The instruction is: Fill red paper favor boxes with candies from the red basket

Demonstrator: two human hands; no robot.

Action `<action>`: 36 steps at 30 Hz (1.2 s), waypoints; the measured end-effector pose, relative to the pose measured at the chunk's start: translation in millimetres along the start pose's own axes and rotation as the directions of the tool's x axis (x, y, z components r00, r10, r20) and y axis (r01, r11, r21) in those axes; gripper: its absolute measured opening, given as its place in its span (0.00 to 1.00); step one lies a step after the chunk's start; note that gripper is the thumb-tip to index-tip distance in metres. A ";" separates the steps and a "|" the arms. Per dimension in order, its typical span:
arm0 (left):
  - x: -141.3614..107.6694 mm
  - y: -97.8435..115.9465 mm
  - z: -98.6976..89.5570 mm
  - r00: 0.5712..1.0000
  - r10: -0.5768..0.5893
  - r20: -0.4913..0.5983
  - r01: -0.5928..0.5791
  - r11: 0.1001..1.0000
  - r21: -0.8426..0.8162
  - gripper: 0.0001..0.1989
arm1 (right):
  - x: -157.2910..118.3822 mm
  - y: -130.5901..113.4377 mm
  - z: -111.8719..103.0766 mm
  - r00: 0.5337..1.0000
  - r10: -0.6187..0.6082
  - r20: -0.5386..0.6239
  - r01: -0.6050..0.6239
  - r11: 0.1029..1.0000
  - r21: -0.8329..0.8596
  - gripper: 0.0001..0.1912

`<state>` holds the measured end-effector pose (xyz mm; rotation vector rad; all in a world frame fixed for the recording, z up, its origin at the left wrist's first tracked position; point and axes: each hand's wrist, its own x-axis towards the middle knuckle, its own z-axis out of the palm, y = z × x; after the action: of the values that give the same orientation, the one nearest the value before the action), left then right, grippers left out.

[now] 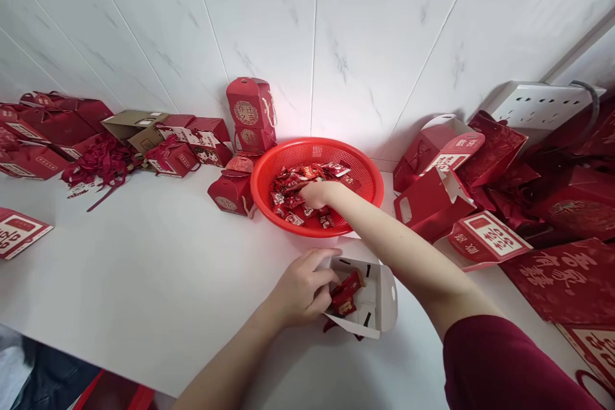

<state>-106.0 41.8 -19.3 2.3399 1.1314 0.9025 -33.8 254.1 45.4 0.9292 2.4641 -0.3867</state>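
My right hand (318, 193) reaches into a red plastic basket (369, 166) with perforated sides. Its fingers are down among red-wrapped candies (294, 219) and are hidden from view. In front of the basket stands an open gift box (385, 300), white on the inside, with several red-wrapped candies (344, 300) lying in it. My left hand (310, 283) is closed over the box's left wall, its fingertips hooked inside near the candies.
Assembled red gift boxes (248, 115) are stacked left of the basket. Farther left lie red ribbons (100, 160) and more boxes (180, 157) along the tiled wall. To the right, folded cartons (432, 202) crowd beneath a white power strip (538, 106).
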 end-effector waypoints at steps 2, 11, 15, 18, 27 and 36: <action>0.3 -0.2 0.0 1.000 -0.008 0.003 0.008 1.000 -0.004 0.17 | 3.4 2.3 3.0 1.000 -0.009 -0.011 0.009 1.000 0.009 0.18; 0.8 -0.6 0.4 1.000 -0.015 0.017 0.015 1.000 0.005 0.16 | 13.9 12.3 16.1 0.992 0.005 -0.128 0.004 0.998 0.068 0.18; 1.2 -0.4 0.2 1.000 -0.011 0.012 0.011 1.000 -0.008 0.16 | 14.3 12.3 16.0 0.990 -0.007 -0.142 0.020 0.996 0.090 0.17; 1.2 0.0 0.1 1.000 -0.013 0.010 0.013 1.000 -0.011 0.16 | 11.2 14.9 14.4 0.978 -0.066 -0.196 0.093 0.987 0.131 0.15; 0.7 -1.0 0.9 1.000 -0.006 0.004 0.006 1.000 -0.002 0.17 | 18.2 2.1 20.5 0.950 -0.281 -0.137 0.305 0.928 0.214 0.24; 0.6 -2.8 -0.1 1.000 -0.005 -0.004 0.005 0.999 -0.035 0.16 | 20.4 -4.4 22.2 0.948 -0.271 -0.168 0.300 0.936 0.184 0.19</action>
<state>-107.3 44.0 -20.7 2.3072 1.1144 0.9185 -42.9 252.8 16.4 0.6935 2.7381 -0.7118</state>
